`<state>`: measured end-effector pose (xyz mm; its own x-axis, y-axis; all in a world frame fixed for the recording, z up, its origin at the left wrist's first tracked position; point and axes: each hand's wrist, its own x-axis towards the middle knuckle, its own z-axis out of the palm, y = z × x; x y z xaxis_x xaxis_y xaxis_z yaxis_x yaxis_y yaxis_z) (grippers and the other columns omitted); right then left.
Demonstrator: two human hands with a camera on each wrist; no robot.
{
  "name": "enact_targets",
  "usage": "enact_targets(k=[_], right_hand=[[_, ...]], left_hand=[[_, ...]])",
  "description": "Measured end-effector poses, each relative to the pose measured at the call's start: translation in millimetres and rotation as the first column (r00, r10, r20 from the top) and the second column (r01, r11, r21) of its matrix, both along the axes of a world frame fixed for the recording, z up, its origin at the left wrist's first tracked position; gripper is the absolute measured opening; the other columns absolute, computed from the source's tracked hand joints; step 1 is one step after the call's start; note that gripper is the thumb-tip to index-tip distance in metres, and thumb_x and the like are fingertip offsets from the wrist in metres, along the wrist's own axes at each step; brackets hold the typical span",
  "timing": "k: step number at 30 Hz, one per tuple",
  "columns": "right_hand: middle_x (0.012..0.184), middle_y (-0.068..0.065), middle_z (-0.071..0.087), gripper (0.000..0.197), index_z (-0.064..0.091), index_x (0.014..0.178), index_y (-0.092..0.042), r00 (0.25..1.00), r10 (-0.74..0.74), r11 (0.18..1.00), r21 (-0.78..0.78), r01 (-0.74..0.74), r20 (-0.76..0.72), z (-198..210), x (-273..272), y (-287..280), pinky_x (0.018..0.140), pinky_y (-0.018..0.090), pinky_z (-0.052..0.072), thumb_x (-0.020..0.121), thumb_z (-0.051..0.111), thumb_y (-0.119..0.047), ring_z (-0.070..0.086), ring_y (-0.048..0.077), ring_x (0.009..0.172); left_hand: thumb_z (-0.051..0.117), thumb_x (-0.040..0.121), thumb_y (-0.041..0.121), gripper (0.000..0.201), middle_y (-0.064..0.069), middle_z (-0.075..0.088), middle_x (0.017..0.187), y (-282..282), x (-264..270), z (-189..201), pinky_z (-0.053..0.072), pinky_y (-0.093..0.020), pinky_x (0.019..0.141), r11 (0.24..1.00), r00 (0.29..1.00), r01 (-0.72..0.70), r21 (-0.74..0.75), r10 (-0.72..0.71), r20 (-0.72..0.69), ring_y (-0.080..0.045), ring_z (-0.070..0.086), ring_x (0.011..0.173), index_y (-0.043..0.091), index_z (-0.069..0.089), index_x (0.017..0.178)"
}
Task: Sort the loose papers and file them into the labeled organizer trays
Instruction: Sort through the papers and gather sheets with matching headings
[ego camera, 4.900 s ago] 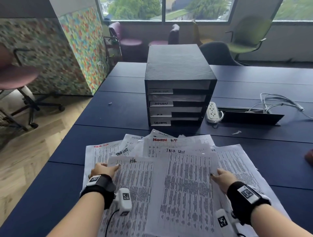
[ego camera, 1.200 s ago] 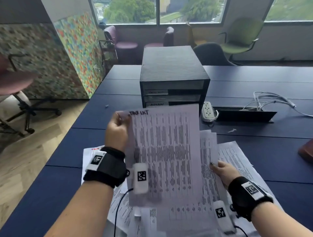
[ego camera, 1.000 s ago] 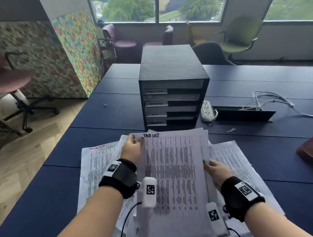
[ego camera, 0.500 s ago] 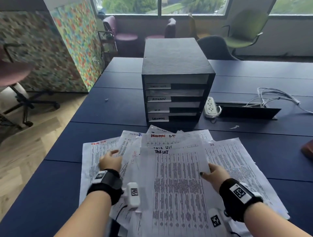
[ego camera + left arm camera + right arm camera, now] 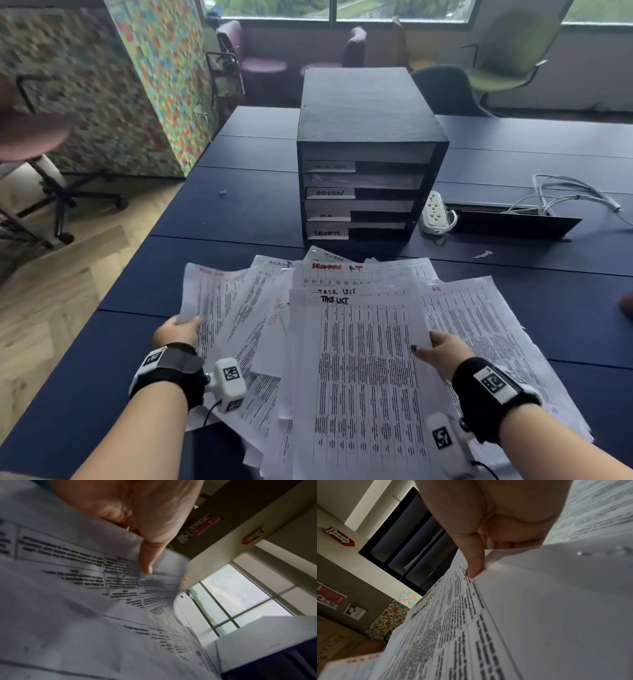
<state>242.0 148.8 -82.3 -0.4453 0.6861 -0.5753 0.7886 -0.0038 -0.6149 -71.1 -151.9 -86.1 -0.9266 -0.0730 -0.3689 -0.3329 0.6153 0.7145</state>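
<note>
Loose printed papers [image 5: 479, 329] lie fanned over the near part of the dark blue table [image 5: 239, 212]. My right hand [image 5: 440, 349] pinches the right edge of the top sheets headed TASK LIST [image 5: 359, 359], its thumb [image 5: 474, 563] on top and fingers curled under. At the left, my left hand [image 5: 178, 330] pinches the edge of the leftmost sheet [image 5: 209, 298], which has a red heading; the thumb [image 5: 145, 561] presses on the print. The black organizer [image 5: 370, 137] stands behind the papers, four labeled trays facing me.
A white power strip [image 5: 435, 212] lies right of the organizer, beside an open cable flap [image 5: 513, 222] and white cables [image 5: 568, 192]. The table's left edge runs close to my left arm. Office chairs [image 5: 507, 61] stand beyond the table and at the left.
My left hand laid the raised TASK LIST sheet onto the pile in my right hand, then moved left and took hold of the leftmost sheet's edge. The right hand stayed put.
</note>
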Motion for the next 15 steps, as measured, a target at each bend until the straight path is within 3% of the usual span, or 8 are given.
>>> enact_targets(k=[4,7,11,13,15], right_hand=[[0.083,-0.005,0.062,0.033,0.061,0.117,-0.008,1.0,0.01,1.0,0.005,-0.01,0.0,-0.9,2.3,0.0,0.04,0.008,0.037,0.086,0.064,-0.019,0.055,0.003,0.065],[0.079,-0.007,0.059,0.034,0.06,0.118,-0.006,1.0,0.014,1.0,0.017,-0.014,-0.004,-0.7,3.4,-1.7,0.034,0.005,0.034,0.087,0.063,-0.018,0.052,0.003,0.062],[0.075,-0.01,0.058,0.033,0.059,0.119,-0.006,0.999,0.0,1.0,0.025,0.001,-0.036,-0.4,3.6,-2.7,0.036,0.007,0.035,0.087,0.062,-0.017,0.051,0.004,0.062],[0.085,-0.003,0.062,0.034,0.059,0.12,-0.006,0.998,-0.006,1.0,0.012,0.007,-0.055,-1.1,4.8,-2.3,0.045,0.014,0.041,0.087,0.062,-0.017,0.054,0.007,0.067],[0.093,0.002,0.063,0.035,0.059,0.12,-0.006,0.996,-0.031,0.999,-0.016,0.03,-0.081,-3.5,6.8,-1.0,0.055,0.02,0.045,0.087,0.062,-0.016,0.058,0.012,0.073]], left_hand=[[0.048,0.094,0.019,0.021,-0.019,0.054,0.074,8.7,4.7,19.6,0.034,-0.033,0.058,0.999,0.978,0.034,-0.027,-0.039,-0.204,-0.03,0.047,0.067,0.005,0.061,0.084],[0.051,0.095,0.026,0.026,-0.017,0.054,0.071,13.7,4.9,51.8,0.031,-0.031,0.052,0.994,0.918,0.106,0.006,-0.096,-0.386,-0.028,0.045,0.065,0.006,0.061,0.081],[0.055,0.093,0.03,0.021,-0.012,0.06,0.076,25.9,9.9,108.2,0.034,-0.03,0.062,0.978,0.805,0.2,0.056,-0.131,-0.579,-0.026,0.05,0.07,0.013,0.067,0.094],[0.057,0.091,0.028,0.017,-0.011,0.062,0.078,35.0,14.8,137.5,0.035,-0.028,0.064,0.967,0.75,0.233,0.101,-0.112,-0.652,-0.024,0.052,0.074,0.016,0.068,0.095],[0.059,0.089,0.024,0.011,0.001,0.066,0.076,45.0,22.7,163.8,0.039,-0.025,0.066,0.933,0.707,0.301,0.196,-0.081,-0.702,-0.019,0.056,0.077,0.022,0.069,0.091]])
